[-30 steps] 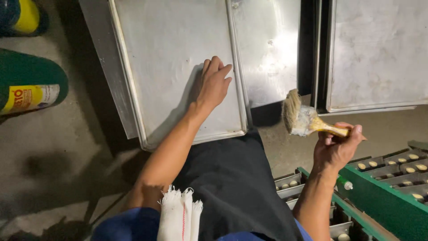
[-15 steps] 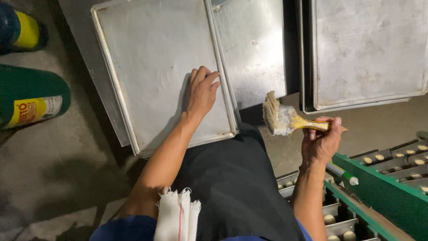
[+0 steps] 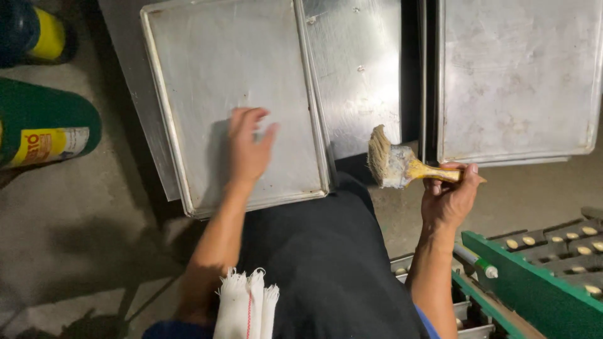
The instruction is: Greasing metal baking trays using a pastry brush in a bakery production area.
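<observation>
My left hand (image 3: 248, 147) lies flat, fingers spread, on a bare metal baking tray (image 3: 207, 69) resting in front of my lap. My right hand (image 3: 449, 194) grips the yellow handle of a wide pastry brush (image 3: 389, 162), whose pale bristles point left over the dark gap between trays. A second tray (image 3: 361, 69) lies partly under the first. A third tray (image 3: 515, 75) sits apart at the upper right.
A green can with a yellow label (image 3: 44, 129) lies at the left, a blue and yellow can (image 3: 31, 31) above it. A folded white cloth (image 3: 248, 307) rests on my dark apron. A green rack with small pale pieces (image 3: 540, 270) stands at the lower right.
My left hand has slid leftward across the tray toward its middle. My right hand with the brush stays near the tray gap, moved slightly left and down as the view shifted.
</observation>
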